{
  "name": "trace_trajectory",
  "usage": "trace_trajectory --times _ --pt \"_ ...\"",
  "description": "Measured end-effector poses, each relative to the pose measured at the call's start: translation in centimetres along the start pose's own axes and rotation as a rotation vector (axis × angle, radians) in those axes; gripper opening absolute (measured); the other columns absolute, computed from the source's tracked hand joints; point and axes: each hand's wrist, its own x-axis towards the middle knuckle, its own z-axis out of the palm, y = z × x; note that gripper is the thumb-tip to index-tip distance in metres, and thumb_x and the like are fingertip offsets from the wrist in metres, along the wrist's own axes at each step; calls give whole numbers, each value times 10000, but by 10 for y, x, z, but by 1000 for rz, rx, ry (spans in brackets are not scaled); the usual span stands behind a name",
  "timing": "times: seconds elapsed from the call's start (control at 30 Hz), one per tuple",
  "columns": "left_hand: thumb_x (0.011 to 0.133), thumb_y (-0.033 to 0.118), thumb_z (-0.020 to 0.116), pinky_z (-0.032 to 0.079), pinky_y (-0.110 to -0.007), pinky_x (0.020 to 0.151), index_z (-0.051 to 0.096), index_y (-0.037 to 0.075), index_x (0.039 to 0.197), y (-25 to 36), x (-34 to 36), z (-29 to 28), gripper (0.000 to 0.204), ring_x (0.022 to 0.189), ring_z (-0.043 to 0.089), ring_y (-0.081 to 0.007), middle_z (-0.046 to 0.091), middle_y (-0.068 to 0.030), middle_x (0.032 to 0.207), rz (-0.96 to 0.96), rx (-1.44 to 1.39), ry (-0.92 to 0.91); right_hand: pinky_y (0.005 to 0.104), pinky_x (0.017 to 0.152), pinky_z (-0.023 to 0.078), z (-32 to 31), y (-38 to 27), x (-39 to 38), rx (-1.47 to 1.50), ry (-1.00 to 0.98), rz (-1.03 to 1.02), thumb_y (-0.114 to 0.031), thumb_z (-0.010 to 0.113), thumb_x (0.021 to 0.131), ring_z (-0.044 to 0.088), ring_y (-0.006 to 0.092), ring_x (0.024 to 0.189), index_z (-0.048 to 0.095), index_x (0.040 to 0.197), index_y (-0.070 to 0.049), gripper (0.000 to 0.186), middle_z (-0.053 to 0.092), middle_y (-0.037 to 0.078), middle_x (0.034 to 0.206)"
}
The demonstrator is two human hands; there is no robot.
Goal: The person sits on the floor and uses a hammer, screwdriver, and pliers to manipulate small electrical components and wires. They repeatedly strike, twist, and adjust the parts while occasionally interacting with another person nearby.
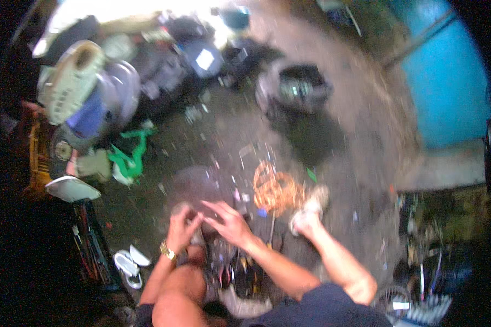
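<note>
My left hand (183, 226), with a gold-coloured watch (168, 250) on its wrist, is raised over the floor in front of me. Its fingers are curved, with a gap between them and the thumb. Close to its right, my right hand (230, 224) has its fingers stretched out and apart. The fingertips of both hands nearly meet, and no held thing shows between them, though the picture is blurred. Beneath them lies a dark round shape (199, 185). A tangled orange bundle of cord or strips (278, 188) lies right of my right hand, by my foot.
Several hand tools (245, 272) lie between my legs. A grey tub-like housing (267, 90) stands ahead. Piled appliance parts, a white perforated panel (73, 84) and a green strap-like piece (131, 155) are at left. Scraps litter the floor; a blue panel (447, 82) stands right.
</note>
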Motion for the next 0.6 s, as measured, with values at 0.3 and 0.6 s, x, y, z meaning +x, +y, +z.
trace_trajectory --times 0.3,0.6 --pt "864 118 757 524 -243 632 632 32 904 -20 -18 6 157 790 623 -100 649 -14 844 -426 -531 -308 384 792 551 32 28 -42 120 23 99 -120 689 873 682 318 921 710 1060 -43 203 689 134 1006" --pt "821 98 787 521 -289 798 715 17 1042 4 -12 17 246 846 635 -124 713 -42 945 -281 -352 -249 324 753 534 18 40 -45 382 112 265 -128 719 861 684 203 826 746 937 -37 121 712 103 891"
